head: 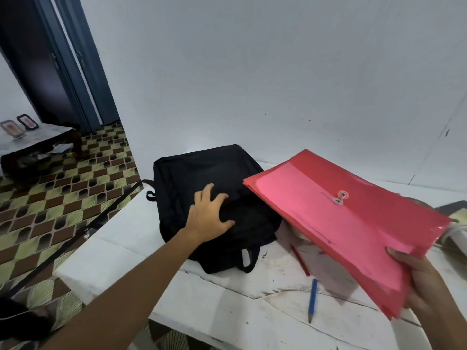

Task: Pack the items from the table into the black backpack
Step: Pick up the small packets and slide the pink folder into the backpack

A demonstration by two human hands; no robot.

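Note:
The black backpack [202, 178] lies flat on the white table [121, 248], against the wall. My left hand [208, 218] rests on its front pocket with the fingers spread. My right hand [427, 281] grips the near edge of a red plastic document envelope [341, 218] with a string-and-button clasp, held tilted in the air to the right of the backpack, its far corner over the bag's right side. A red pencil [300, 260] and a blue pencil [312, 300] lie on the table under the envelope.
Partly hidden items lie at the table's right edge [454, 223], behind the envelope. The white wall stands just behind the table. A patterned floor [63, 193], a low side table [32, 145] and a dark doorway are on the left.

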